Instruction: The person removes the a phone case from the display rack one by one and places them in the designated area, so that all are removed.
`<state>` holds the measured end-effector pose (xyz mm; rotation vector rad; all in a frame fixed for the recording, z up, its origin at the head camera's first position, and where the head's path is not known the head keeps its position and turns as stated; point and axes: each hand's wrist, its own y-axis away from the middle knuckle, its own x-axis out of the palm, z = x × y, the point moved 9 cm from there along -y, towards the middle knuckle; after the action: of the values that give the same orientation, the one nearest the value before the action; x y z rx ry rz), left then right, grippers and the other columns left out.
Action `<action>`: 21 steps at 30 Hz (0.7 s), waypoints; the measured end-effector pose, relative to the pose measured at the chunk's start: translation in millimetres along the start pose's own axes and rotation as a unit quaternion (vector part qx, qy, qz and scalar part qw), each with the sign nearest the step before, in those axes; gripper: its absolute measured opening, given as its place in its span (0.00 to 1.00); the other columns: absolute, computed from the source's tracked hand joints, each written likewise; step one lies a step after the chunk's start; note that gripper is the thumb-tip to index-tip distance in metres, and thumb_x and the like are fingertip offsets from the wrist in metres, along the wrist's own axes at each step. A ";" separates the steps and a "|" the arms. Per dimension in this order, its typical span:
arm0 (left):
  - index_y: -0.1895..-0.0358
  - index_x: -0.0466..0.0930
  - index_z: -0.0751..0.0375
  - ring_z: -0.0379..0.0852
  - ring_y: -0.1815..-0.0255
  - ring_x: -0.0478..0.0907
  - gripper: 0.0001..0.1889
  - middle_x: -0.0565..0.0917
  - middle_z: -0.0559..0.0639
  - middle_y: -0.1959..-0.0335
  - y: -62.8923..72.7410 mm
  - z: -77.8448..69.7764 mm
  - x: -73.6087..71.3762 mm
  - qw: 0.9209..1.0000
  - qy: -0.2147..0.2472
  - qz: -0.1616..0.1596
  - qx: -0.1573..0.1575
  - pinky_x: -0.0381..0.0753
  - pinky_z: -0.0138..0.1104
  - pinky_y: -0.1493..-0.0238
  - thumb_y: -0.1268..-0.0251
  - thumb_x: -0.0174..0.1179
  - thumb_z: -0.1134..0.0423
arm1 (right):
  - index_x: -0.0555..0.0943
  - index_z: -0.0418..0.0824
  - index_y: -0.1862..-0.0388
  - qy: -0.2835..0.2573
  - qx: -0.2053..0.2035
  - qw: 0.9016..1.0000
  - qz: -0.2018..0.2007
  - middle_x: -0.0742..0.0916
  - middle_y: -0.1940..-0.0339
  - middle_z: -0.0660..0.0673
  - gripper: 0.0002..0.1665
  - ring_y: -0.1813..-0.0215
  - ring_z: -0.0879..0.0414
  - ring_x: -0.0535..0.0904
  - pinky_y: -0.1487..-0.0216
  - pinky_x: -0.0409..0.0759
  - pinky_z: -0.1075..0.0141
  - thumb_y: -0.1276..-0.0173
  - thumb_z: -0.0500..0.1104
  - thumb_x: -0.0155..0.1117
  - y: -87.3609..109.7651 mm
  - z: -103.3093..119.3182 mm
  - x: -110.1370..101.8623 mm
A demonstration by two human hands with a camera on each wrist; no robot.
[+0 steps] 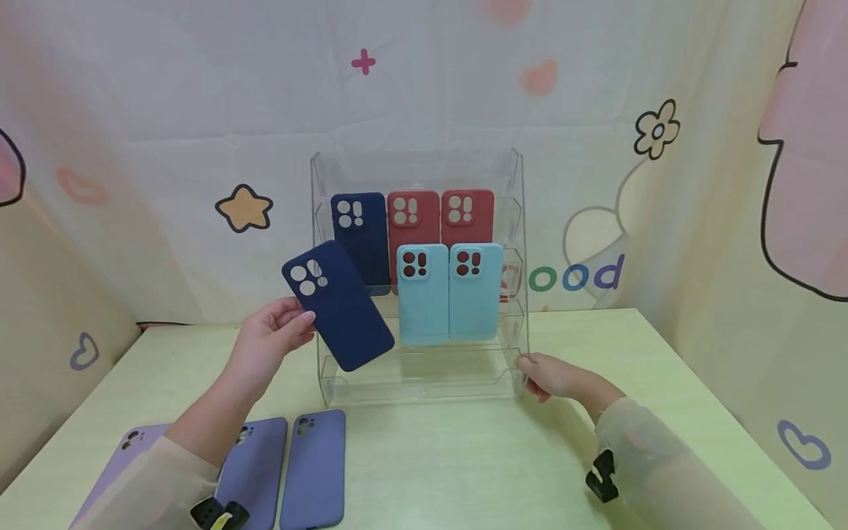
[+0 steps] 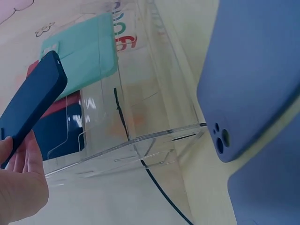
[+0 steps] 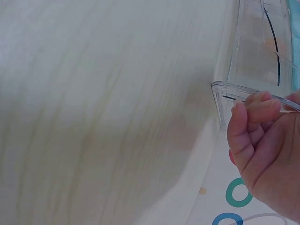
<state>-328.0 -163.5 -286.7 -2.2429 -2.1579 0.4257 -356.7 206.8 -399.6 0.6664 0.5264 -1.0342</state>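
"What's at the far left?"

"Three purple phone cases (image 1: 255, 471) lie on the table (image 1: 424, 471) at the lower left of the head view, the left two partly hidden by a sleeve (image 1: 172, 475). Above them on the backdrop is an orange star (image 1: 244, 208)."

"And the left hand (image 1: 268, 338)?"

"Left of centre, pinching the lower left edge of the held navy case (image 1: 341, 309) between thumb and fingers. The case is tilted, its top leaning left and its camera holes facing us, across the left side of the clear rack (image 1: 424, 386). I can't tell whether it touches the rack."

"What's in the rack?"

"Behind the held one, at left, an upright navy case (image 1: 364, 243). Next, right of it in the same row, two red cases (image 1: 414, 234). In front and lower, around mid-frame, two turquoise cases (image 1: 424, 305) stand side by side."

"Then the right hand (image 1: 553, 375)?"

"Right of centre, at the rack's lower right edge. In the right wrist view its fingers are curled against the clear side, so it's gripping the rack. Above it, coloured letters (image 1: 575, 277) show on the backdrop."
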 end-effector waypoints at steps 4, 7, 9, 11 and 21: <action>0.40 0.66 0.73 0.38 0.58 0.80 0.24 0.81 0.59 0.52 10.2 6.5 3.3 0.999 -0.020 0.022 -0.019 0.77 0.31 0.53 0.32 0.55 0.59 | 0.68 0.37 0.78 -0.002 -0.002 1.000 -0.002 0.68 0.86 0.49 0.23 0.82 0.56 0.63 0.67 0.70 0.62 0.27 0.44 0.31 -0.5 -0.3 -0.5; 0.41 0.67 0.72 0.39 0.58 0.80 0.24 0.82 0.56 0.54 17.4 10.8 7.1 0.999 -0.024 0.038 -0.029 0.77 0.32 0.53 0.33 0.55 0.59 | 0.68 0.36 0.78 -0.003 0.000 1.000 -0.001 0.68 0.86 0.49 0.23 0.82 0.56 0.63 0.67 0.69 0.62 0.27 0.44 0.31 -0.7 -1.5 -0.4; 0.41 0.67 0.72 0.40 0.58 0.80 0.23 0.82 0.55 0.55 22.0 12.9 10.0 0.998 -0.025 0.049 -0.032 0.77 0.33 0.53 0.33 0.56 0.60 | 0.68 0.36 0.77 -0.004 0.001 1.000 -0.002 0.68 0.86 0.49 0.23 0.82 0.56 0.64 0.67 0.69 0.62 0.27 0.44 0.31 -0.4 -2.1 -0.5; 0.41 0.67 0.73 0.41 0.58 0.80 0.23 0.82 0.55 0.55 26.5 14.1 12.7 0.997 -0.028 0.059 -0.030 0.77 0.34 0.53 0.33 0.56 0.62 | 0.68 0.36 0.77 -0.003 0.002 1.000 -0.001 0.68 0.86 0.49 0.24 0.82 0.56 0.64 0.67 0.69 0.62 0.27 0.44 0.31 -0.1 -2.5 -0.7; 0.37 0.61 0.77 0.47 0.55 0.79 0.27 0.77 0.66 0.47 42.7 28.9 13.8 0.994 -0.044 0.070 -0.074 0.77 0.38 0.52 0.32 0.55 0.63 | 0.68 0.36 0.77 -0.002 0.003 1.000 0.001 0.68 0.86 0.49 0.24 0.81 0.56 0.64 0.66 0.68 0.62 0.26 0.45 0.31 1.2 0.2 -0.9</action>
<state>-291.4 -157.8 -325.2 -2.5118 -2.1471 0.3838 -356.0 207.6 -398.6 0.6702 0.5198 -1.0348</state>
